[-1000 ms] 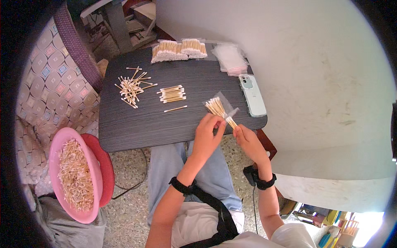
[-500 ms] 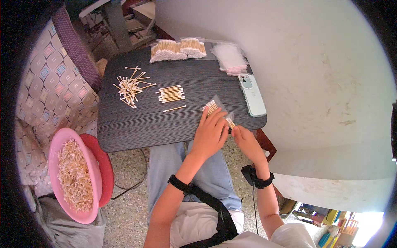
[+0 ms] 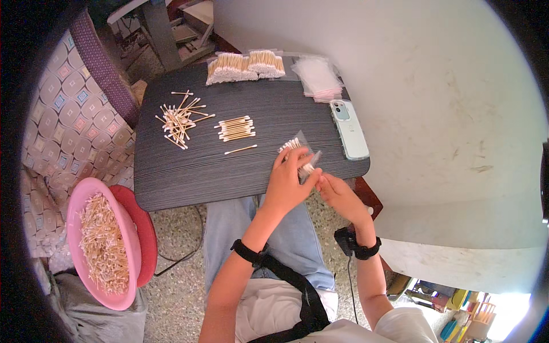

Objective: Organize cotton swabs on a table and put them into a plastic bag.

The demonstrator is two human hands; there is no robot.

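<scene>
At the near right edge of the black table (image 3: 189,177), my left hand (image 3: 287,186) is closed on a small clear plastic bag (image 3: 303,139) with cotton swabs (image 3: 290,145) in it. My right hand (image 3: 342,199) pinches the ends of a small bundle of cotton swabs (image 3: 309,169) at the bag's near end, its fingertips close against my left thumb. My left fingers hide the middle of the bag. Farther left lie a neat row of cotton swabs (image 3: 236,128), one single swab (image 3: 241,150) and a loose heap of swabs (image 3: 182,120).
Packed bags of swabs (image 3: 246,67) lie along the table's far edge. Beside them is a stack of clear bags (image 3: 318,79), with a pale phone (image 3: 349,130) at the right edge. A pink basin (image 3: 74,228) full of swabs stands left on a red stool (image 3: 147,234).
The pinched swab bundle has moved left, deeper into the bag area. My left thumb has come over to meet my right fingertips, and my left fingers have bent more.
</scene>
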